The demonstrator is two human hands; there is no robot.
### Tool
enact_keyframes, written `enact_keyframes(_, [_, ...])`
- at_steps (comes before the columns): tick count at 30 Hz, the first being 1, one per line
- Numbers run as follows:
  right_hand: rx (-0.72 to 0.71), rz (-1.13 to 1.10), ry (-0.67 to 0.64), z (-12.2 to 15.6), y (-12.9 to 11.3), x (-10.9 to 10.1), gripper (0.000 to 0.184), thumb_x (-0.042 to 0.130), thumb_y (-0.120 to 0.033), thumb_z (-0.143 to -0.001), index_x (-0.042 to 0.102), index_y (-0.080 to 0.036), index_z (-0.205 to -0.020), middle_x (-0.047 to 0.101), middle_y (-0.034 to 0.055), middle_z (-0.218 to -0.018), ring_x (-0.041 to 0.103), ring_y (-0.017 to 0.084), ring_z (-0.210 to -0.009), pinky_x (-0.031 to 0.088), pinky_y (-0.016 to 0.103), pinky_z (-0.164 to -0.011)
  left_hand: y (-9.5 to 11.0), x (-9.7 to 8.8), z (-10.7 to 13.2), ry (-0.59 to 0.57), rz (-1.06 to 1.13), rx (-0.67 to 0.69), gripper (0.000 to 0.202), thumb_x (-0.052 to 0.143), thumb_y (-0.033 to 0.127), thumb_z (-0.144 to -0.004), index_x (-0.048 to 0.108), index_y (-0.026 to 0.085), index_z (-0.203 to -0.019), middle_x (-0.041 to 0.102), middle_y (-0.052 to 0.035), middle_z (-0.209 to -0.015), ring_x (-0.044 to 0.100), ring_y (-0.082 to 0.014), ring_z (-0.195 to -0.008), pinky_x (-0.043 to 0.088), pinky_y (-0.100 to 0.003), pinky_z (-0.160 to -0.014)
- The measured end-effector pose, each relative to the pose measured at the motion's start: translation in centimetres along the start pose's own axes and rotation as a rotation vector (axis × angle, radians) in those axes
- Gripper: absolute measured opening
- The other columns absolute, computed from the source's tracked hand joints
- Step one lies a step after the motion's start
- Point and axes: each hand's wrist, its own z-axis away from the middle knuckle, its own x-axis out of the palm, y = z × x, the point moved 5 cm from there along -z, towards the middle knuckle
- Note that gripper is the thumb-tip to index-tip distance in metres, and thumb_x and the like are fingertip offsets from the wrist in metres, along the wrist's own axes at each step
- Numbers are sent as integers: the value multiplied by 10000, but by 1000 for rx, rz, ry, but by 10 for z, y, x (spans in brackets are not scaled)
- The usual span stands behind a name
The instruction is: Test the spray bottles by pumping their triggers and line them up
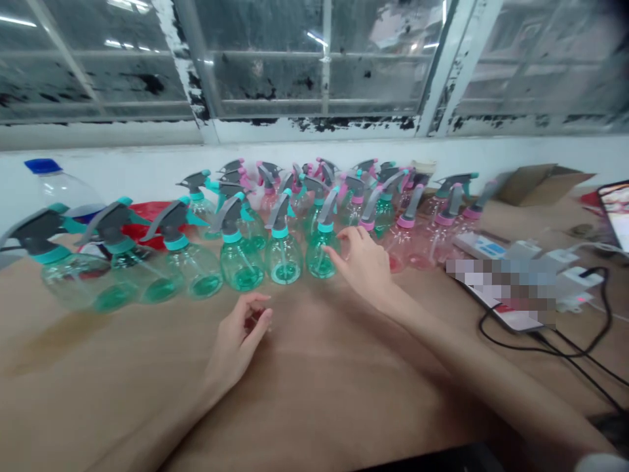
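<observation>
The teal-collared green spray bottle (322, 257) stands upright in the front row, its long axis vertical, just left of the right hand (364, 265), the nearer one, whose thumb and fingers are apart (whether they touch its side, I cannot tell). The left hand (243, 331), loosely curled with thumb and forefinger apart, is over the table (314, 387), closer to the person. Pink spray bottles (397, 246) stand rightward; the window (319, 78) lies behind.

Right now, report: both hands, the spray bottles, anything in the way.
Left hand half curled over table, contents unclear. Right hand open at upright green spray bottle, contact uncertain. Black cables at right, away from both hands.
</observation>
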Motion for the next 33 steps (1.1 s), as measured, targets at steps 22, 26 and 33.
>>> enact_keyframes(22, [-3, 2, -115, -24, -9, 17, 589, 576, -480, -903, 446, -77, -1312, 661, 191, -1154, 657, 327, -1026, 500, 407, -806, -4, 0, 0, -24, -44, 16, 257, 519, 459, -886, 502, 280, -1069, 619, 26, -769, 642, -171, -637, 529, -288, -577])
enact_keyframes(26, [2, 21, -121, -24, -7, 21, 539, 585, -465, -897, 483, -93, -1273, 657, 192, -1144, 658, 331, -998, 497, 406, -780, -4, 1, 3, -32, -16, 24, 244, 519, 434, -886, 497, 272, -1067, 616, 25, -776, 636, -165, -625, 531, -281, -560])
enact_keyframes(33, [-19, 79, -73, -25, -5, 23, 564, 587, -566, -858, 551, -125, -1208, 629, 180, -1141, 663, 323, -937, 508, 390, -707, -4, 3, 4, -50, -23, 21, 240, 492, 435, -910, 485, 268, -1082, 593, 29, -752, 617, -169, -636, 520, -296, -580])
